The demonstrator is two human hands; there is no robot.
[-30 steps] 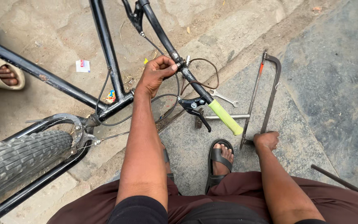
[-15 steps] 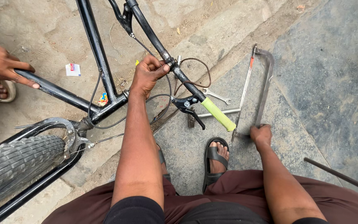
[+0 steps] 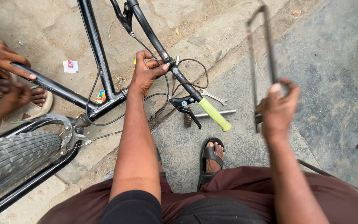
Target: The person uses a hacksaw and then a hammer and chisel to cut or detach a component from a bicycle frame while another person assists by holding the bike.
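Observation:
My left hand [image 3: 147, 74] grips the black handlebar [image 3: 158, 47] of an upturned bicycle, just above the brake lever [image 3: 184, 105] and the lime-green grip [image 3: 214, 114]. My right hand [image 3: 278, 105] holds a hacksaw [image 3: 262, 49] by its handle, lifted off the ground with its frame pointing away from me. The saw is blurred by motion. It hangs to the right of the handlebar, apart from it.
The bicycle's black frame [image 3: 97, 54] and knobbly tyre [image 3: 13, 159] lie at the left. Another person's hands [image 3: 1, 58] touch a frame tube there. A spanner [image 3: 213, 97] and a metal rod [image 3: 216, 113] lie on the concrete by my sandalled foot [image 3: 212, 157].
My right hand has picked the hacksaw up from the ground and raised it. My left hand stays on the handlebar. The other person's hands have come in at the left.

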